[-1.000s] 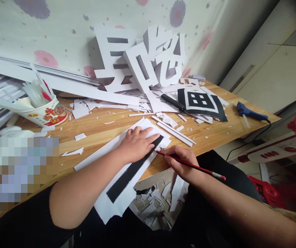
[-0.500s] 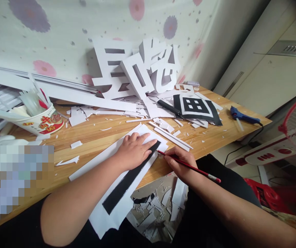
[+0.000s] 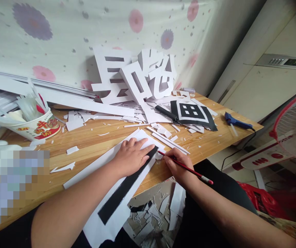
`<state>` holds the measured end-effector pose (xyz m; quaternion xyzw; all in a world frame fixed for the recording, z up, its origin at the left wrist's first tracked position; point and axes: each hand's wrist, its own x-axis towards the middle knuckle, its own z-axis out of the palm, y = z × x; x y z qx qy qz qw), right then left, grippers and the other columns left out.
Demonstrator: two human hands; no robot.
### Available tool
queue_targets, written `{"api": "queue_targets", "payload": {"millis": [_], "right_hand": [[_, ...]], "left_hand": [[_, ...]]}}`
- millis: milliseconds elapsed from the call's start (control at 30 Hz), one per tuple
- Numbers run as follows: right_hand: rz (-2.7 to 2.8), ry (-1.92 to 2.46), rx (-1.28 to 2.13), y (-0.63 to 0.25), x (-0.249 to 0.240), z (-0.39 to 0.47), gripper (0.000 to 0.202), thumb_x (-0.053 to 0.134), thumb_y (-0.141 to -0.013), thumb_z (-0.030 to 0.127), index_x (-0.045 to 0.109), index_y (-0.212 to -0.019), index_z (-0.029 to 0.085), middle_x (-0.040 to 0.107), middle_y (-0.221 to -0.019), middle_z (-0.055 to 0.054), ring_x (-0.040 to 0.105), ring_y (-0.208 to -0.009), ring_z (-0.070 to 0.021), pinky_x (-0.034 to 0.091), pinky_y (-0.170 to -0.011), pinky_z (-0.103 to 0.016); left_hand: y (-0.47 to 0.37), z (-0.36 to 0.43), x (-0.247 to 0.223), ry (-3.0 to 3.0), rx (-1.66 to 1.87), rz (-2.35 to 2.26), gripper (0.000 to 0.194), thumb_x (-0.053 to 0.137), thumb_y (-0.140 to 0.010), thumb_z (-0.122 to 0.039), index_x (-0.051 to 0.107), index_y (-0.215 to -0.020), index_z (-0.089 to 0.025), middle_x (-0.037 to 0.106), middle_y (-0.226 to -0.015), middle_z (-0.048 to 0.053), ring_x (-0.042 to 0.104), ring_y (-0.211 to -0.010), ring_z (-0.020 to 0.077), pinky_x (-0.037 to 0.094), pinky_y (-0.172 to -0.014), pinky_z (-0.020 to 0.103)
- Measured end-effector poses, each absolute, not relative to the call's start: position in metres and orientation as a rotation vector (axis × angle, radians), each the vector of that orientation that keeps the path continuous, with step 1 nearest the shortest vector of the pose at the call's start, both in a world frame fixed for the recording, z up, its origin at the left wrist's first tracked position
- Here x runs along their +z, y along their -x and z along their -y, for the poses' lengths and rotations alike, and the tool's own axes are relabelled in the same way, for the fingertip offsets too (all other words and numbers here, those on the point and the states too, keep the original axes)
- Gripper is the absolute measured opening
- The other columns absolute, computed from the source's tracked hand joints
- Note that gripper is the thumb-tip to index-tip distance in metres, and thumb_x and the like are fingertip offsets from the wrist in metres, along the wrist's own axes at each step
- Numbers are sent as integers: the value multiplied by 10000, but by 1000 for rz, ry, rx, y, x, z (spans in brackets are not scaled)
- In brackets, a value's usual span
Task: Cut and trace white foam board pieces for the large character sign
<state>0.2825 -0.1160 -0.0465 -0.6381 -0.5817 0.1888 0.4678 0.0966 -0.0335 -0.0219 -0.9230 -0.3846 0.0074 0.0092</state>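
Observation:
A long black strip (image 3: 127, 187) lies on a white sheet of board (image 3: 92, 175), which sticks out over the table's front edge. My left hand (image 3: 131, 155) rests on the two with its fingers spread, its fingertips near the strip's far end. In my right hand (image 3: 179, 165) is a red and black pencil (image 3: 189, 168), gripped between thumb and fingers. The pencil's tip is at the strip's far right corner, and its pale end points back toward my forearm. My left palm and wrist hide part of the strip.
White three-dimensional characters (image 3: 112, 74) lean by the flowered curtain among scraps. A black sheet with a white cut-out (image 3: 210, 119) and a blue glue gun (image 3: 238, 122) lie at right. A paper tub (image 3: 43, 127) of glue sticks stands left. Offcuts (image 3: 148, 220) litter the floor.
The camera view has shifted a little. My left hand still presses on the strip, and the pencil tip stays near the strip's far corner.

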Motion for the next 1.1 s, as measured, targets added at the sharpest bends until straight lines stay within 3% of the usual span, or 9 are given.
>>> {"api": "queue_targets", "payload": {"millis": [433,700,1100], "right_hand": [[1344,1559,466,-281,-51,120,119,581,-787,313,622,-756,206,674,-662,-9,625,-623,-177,468,-614,-290],[1681,1155,462,-258,-49,149,69,583,-819,158,600,-769,203,691,-721,-8,645,-626,-132,482,-576,-225],[1763,1098,465,-247,-56,156,104,580,-816,99,582,-787,199,671,-763,-20,619,-652,-126,472,-607,-230]], "left_hand": [[-96,35,-23,2908,17,1207,478,418,-967,-419,406,-1445,-425,333,-1571,-29,398,-1249,355,343,-991,530],[-96,34,-23,2939,59,1210,495,373,-972,-441,369,-1467,-422,300,-1586,-22,364,-1270,369,335,-983,534],[-96,34,-23,2939,58,1214,496,369,-967,-451,379,-1462,-420,311,-1579,-21,357,-1269,365,315,-1002,519]]}}
